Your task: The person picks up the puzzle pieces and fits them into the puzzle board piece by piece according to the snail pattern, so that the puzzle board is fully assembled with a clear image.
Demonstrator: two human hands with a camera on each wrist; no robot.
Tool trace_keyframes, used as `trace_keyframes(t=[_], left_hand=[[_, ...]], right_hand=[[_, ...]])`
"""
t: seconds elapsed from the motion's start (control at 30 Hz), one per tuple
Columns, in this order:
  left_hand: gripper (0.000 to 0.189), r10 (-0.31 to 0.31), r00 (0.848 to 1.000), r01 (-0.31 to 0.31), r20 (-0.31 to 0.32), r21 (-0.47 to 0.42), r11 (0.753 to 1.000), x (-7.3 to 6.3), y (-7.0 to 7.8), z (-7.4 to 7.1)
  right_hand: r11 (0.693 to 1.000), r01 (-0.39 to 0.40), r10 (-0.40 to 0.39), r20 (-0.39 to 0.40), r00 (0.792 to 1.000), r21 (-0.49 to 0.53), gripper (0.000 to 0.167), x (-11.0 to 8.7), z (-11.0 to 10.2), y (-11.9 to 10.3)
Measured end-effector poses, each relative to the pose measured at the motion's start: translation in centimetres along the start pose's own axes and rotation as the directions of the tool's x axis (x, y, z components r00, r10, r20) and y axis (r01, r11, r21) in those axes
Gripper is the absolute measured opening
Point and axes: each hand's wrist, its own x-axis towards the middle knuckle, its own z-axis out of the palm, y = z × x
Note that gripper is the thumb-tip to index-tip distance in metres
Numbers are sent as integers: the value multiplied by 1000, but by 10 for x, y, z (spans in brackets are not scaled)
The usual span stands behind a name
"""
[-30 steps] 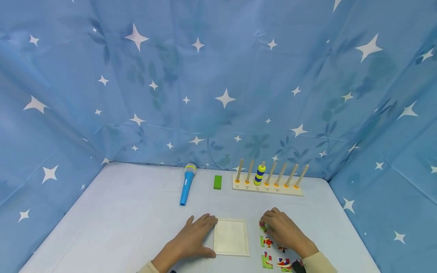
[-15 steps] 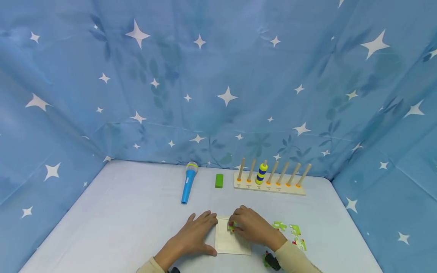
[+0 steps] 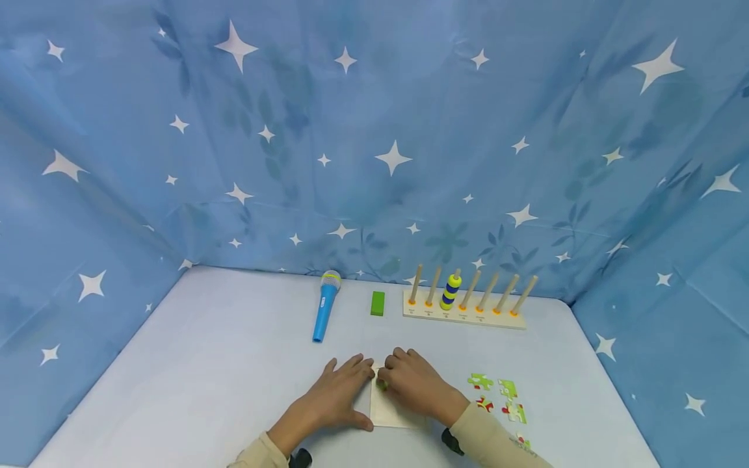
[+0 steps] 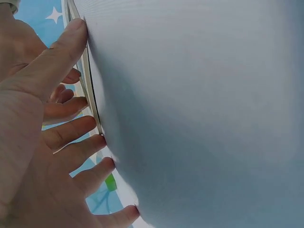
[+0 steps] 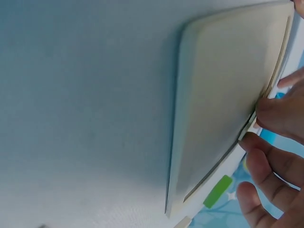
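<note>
My left hand [image 3: 330,400] lies at the left side of a shallow wooden puzzle tray [image 3: 386,415], fingers spread and extended. In the left wrist view, the thumb and fingertips of the left hand [image 4: 61,142] touch the tray's edge [image 4: 88,76]. Over the tray's upper left corner, my right hand [image 3: 417,387] pinches a small green jigsaw piece [image 3: 382,385], mostly covered by the fingers. From the right wrist, the right hand [image 5: 280,152] has its thumb and index finger at the far rim of the tray [image 5: 223,90]; the piece is barely visible there.
Several loose jigsaw pieces [image 3: 508,389] lie right of the right forearm, partly hidden by the sleeve. Behind the tray are a blue toy microphone [image 3: 324,312], a green block [image 3: 378,303] and a pegboard [image 3: 465,316] with yellow and blue rings on one peg. A starry curtain encloses the table.
From the loose pieces on the right, my right hand has carried the jigsaw piece leftward to the tray's upper left corner. The left hand has stayed at the tray's side.
</note>
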Motion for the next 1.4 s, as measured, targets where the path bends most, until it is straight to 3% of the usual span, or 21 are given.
trace_keyframes(t=[0.2,0.47,0.73,0.97,1.4], left_hand=[[86,4,1000,-4,8,7,1000,1,1,0],[86,9,1000,-9,1,4,1000,5,-3,-7],[85,13,1000,-13,-2,28,1000,10,-5,-14],[89,1,999,-1,34,12,1000,6,-1,-6],[90,-9,1000,8,29,17,1000,6,-1,-6]], right_hand=[[996,5,-6,-11,1000,-87,16,0,4,-2],[993,-16,11,-39,999,-121,15,6,2,-1],[997,-34,31,-47,998,-69,13,13,-2,4],[999,-31,31,-4,1000,-10,12,5,2,2],[998,-65,65,-31,997,10,11,7,8,3]])
